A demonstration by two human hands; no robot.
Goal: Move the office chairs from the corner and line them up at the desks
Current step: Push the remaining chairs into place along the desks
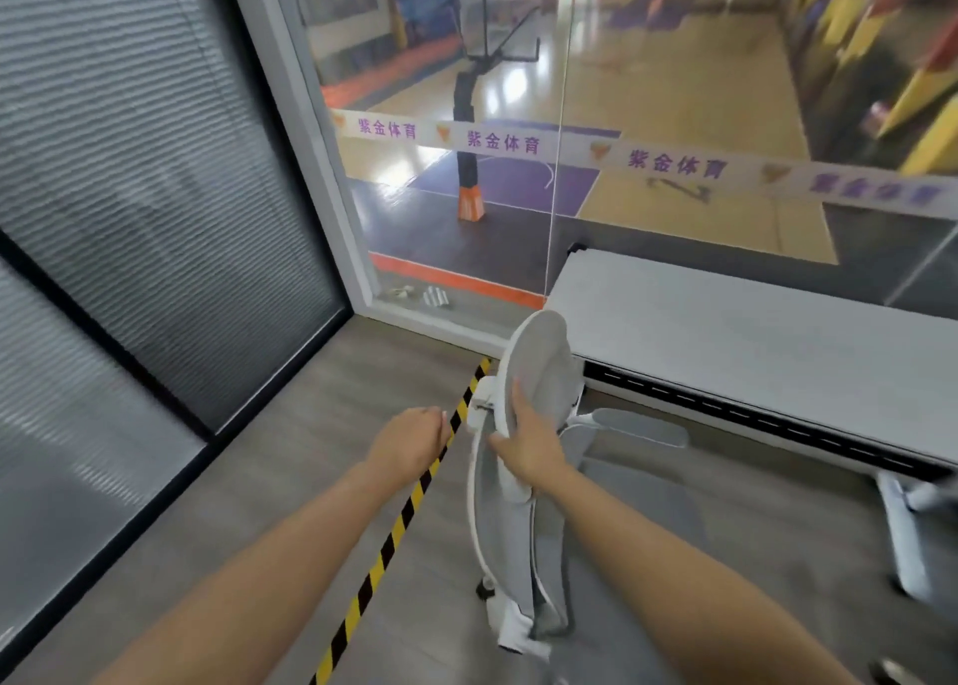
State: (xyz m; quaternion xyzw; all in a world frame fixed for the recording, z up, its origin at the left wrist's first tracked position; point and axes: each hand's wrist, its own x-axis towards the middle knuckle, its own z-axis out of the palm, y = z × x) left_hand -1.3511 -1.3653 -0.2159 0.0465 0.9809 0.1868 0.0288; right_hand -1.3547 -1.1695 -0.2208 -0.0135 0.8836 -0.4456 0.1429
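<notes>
Chair headrest (536, 373) in right hand (529, 446)

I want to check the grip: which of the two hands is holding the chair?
The right hand grips the round grey mesh headrest of the white office chair. The left hand hangs beside it, holding nothing.

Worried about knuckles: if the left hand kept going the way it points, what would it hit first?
Probably the white bracket behind the chair's headrest, just beyond the left hand; depth is unclear.
</notes>
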